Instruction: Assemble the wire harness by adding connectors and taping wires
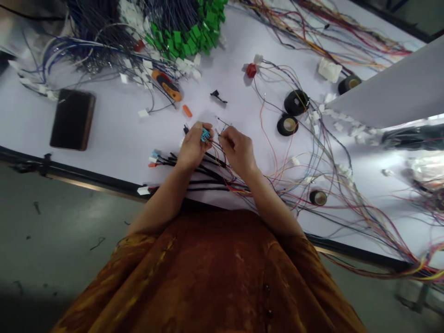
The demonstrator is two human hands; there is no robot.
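The person's left hand [192, 149] is pinching a small blue connector [205, 134] between thumb and fingertips just above the white table [114, 134], while the right hand [238, 149] is pressing its fingertips together on a thin wire end [222, 124] right beside it. The connector is looking light, rigid and small enough to slip, so gripping its flat sides seems best. The wire is looking limp and easily kinked, so it is probably best held close to its tip, with the black cable bundle [194, 164] trailing under both wrists.
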